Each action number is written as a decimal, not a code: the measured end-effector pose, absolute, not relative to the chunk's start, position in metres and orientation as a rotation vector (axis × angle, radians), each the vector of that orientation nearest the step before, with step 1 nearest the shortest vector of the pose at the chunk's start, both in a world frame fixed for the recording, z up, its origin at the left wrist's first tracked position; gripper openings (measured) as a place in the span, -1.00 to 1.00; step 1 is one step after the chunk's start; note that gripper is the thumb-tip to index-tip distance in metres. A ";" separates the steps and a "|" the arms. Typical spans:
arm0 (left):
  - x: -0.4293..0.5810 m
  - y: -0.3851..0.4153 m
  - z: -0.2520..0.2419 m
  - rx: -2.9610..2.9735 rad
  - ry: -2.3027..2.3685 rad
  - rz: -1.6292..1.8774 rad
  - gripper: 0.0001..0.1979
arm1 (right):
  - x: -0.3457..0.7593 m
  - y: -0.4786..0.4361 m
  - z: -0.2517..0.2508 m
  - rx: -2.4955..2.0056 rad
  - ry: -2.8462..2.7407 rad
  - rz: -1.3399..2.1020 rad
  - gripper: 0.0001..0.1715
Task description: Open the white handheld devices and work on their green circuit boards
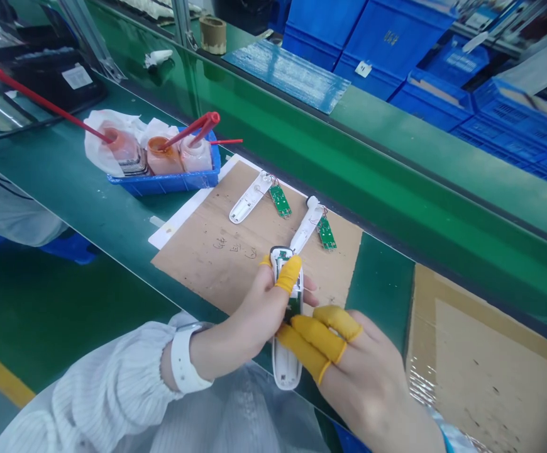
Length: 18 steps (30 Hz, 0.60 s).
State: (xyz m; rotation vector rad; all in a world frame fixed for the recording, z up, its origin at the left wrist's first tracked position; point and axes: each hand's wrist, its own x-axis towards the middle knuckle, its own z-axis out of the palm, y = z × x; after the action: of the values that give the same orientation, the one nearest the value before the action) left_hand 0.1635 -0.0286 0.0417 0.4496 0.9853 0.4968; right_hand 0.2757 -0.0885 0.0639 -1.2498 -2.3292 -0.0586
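Note:
A long white plastic device housing [286,367] lies open-side up in front of me, with a green circuit board [293,308] in its middle. My left hand [266,302] is closed around the upper part, its yellow-cotted thumb pressing on the inside. At the middle of the housing, my right hand [344,352] is closed, with yellow finger cots on several fingers laid across it. Those fingers hide part of the board and whatever is under them. Just beyond are two more white housings [251,198] [306,225], each wired to a green board [280,201] [326,233].
Brown cardboard [198,264] covers the green bench [381,283]. A blue tray [165,184] at the left holds bottles with red-handled tools. Another cardboard piece [490,358] lies right. A green conveyor belt [273,132] runs behind, with blue crates [391,38] beyond it.

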 end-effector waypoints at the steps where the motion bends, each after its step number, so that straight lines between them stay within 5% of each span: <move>1: 0.164 -0.028 0.040 0.437 0.992 0.488 -0.86 | 0.278 -0.088 0.061 -1.224 -2.331 -0.034 -0.50; 10: 0.164 -0.027 0.027 0.347 1.000 0.320 -0.94 | 0.300 -0.067 0.052 -0.967 -2.264 0.318 -0.66; 16: 0.159 -0.021 0.043 0.399 1.002 0.399 -0.92 | 0.308 -0.085 0.046 -1.287 -1.629 0.325 -0.93; 18: 0.159 -0.022 0.047 0.438 0.964 0.505 -0.90 | 0.303 -0.090 0.041 -1.391 -1.553 0.457 -0.84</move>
State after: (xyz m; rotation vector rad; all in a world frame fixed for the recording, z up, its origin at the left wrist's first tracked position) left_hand 0.1593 -0.0216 0.0467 0.4377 0.9639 0.5052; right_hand 0.3028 -0.0904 0.0405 -1.3915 -1.5530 0.4574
